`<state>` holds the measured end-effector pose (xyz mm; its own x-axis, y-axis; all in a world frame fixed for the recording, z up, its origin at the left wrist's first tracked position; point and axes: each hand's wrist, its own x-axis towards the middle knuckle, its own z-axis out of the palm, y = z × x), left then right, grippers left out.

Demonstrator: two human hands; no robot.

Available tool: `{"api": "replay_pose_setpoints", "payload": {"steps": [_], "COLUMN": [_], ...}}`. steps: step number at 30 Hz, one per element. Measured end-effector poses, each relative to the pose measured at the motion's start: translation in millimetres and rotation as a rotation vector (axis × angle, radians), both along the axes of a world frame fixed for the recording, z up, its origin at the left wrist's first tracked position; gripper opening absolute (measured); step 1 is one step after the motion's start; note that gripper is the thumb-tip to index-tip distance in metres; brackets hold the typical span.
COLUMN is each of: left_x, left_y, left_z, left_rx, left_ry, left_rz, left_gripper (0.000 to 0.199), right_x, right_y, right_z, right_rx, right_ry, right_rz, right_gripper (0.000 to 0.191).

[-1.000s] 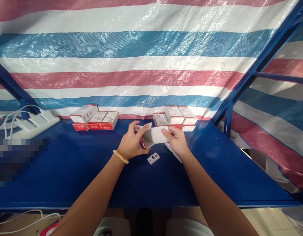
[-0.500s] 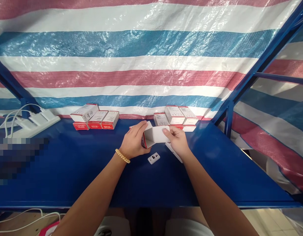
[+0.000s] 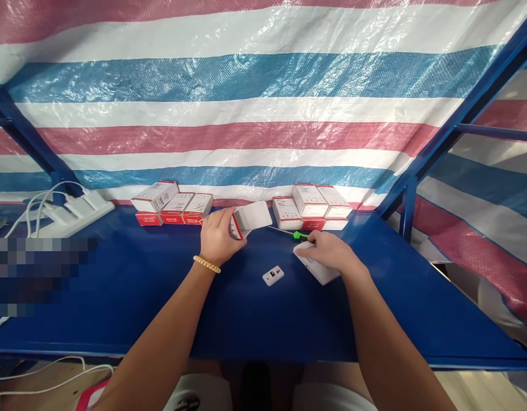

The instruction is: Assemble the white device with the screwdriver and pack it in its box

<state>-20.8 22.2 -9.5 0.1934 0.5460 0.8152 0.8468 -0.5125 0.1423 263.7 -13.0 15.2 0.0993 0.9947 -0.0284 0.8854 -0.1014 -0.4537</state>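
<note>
My left hand is wrapped round a small red and white box, whose white flap stands open to the right. Over at the right, my right hand grips a flat white panel by its upper edge. Just beyond that hand lies a screwdriver with a green handle, its thin shaft pointing left. A small white module with a dark socket rests on the blue table between my hands.
Several red and white boxes are stacked at the back left, and another stack is at the back right. A white power strip with cables sits at the far left. A striped sheet hangs behind.
My right hand has let go of the box flap, moved right and taken hold of the white panel. The box has shifted left with my left hand. The screwdriver now shows.
</note>
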Motion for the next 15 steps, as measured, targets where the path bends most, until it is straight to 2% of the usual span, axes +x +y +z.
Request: {"api": "replay_pose_setpoints", "payload": {"steps": [5,9,12,15], "left_x": [7.6,11.5,13.1,14.3], "left_y": [-4.0,-7.0,-8.5,-10.0], "left_z": [-1.1,-0.7,-0.4,-0.5], "left_rx": [-0.037,-0.074,-0.064,-0.031], "left_ry": [0.103,0.159,0.171,0.156], "left_rz": [0.007,-0.033,-0.083,-0.153], "left_gripper": [0.067,0.069,0.072,0.077], "right_x": [-10.5,-13.8,-9.3,-8.8], "right_y": [-4.5,-5.7,-5.9,-5.4], "right_z": [4.2,4.4,5.5,7.2], "right_rx": [-0.135,-0.17,-0.063,0.088], "right_ry": [-0.124,-0.121,0.165,0.638], "right_rz": [0.001,-0.011,0.004,0.006], "right_gripper": [0.076,0.069,0.061,0.07]}}
